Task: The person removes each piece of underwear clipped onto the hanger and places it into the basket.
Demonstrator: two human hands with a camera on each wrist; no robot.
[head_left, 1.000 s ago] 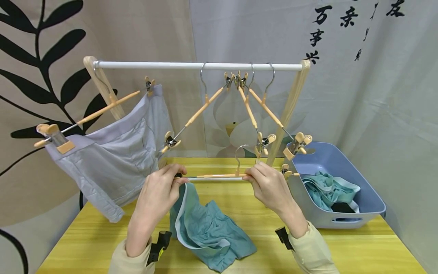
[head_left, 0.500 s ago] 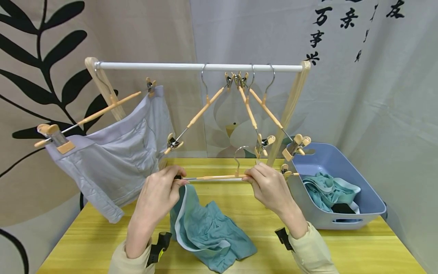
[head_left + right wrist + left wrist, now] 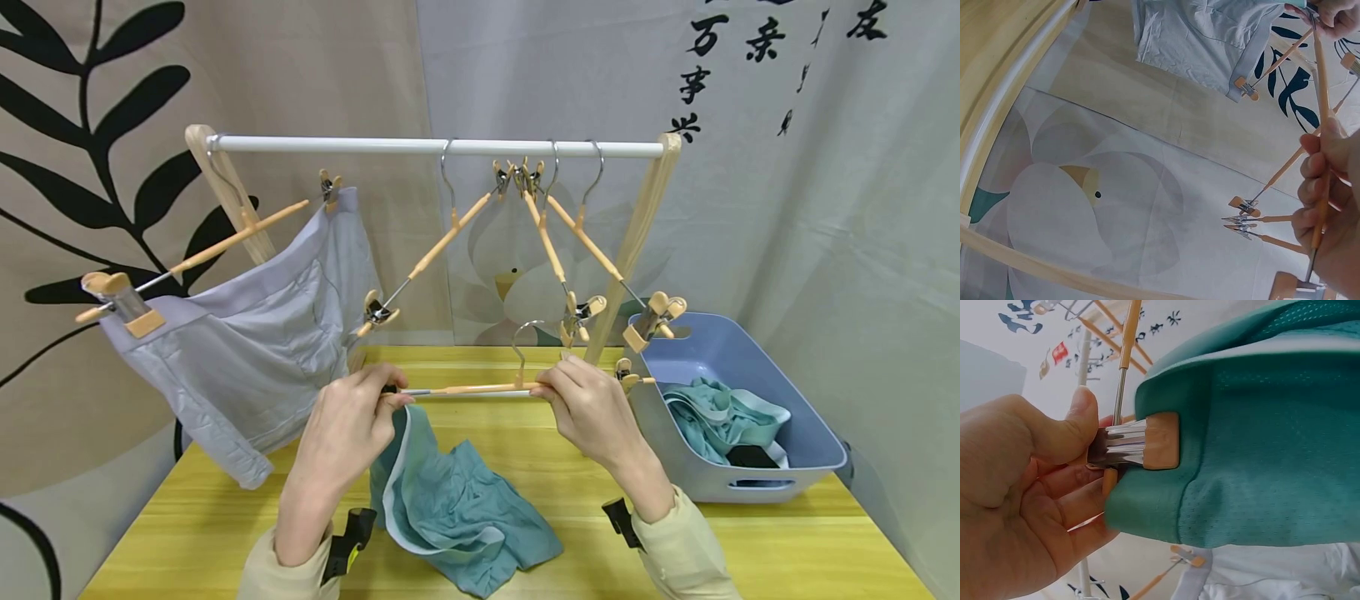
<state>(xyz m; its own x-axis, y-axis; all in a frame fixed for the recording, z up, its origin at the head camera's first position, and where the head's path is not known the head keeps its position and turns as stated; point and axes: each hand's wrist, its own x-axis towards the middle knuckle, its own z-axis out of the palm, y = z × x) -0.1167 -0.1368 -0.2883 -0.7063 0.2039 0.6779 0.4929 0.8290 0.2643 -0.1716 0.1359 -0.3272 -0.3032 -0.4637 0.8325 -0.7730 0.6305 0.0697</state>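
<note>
My left hand (image 3: 341, 433) pinches the left-end clip (image 3: 1161, 440) of a wood-coloured clip hanger (image 3: 480, 388). In the left wrist view, that clip's pad lies on the waistband corner of teal shorts (image 3: 1266, 456), and the thumb presses the metal part. My right hand (image 3: 592, 412) grips the bar right of the hook; in the right wrist view the fingers (image 3: 1312, 187) curl round it. From the left end the teal shorts (image 3: 465, 508) hang down, crumpled over the wooden table (image 3: 600, 542). The hanger's right-end clip (image 3: 624, 372) holds no cloth.
Behind the hands stands a rack with a white rail (image 3: 375, 145). Pale lavender shorts (image 3: 255, 325) hang from it at left, and several bare clip hangers (image 3: 453, 233) at centre and right. A blue basket (image 3: 750, 492) holding teal cloth (image 3: 720, 412) stands on the right.
</note>
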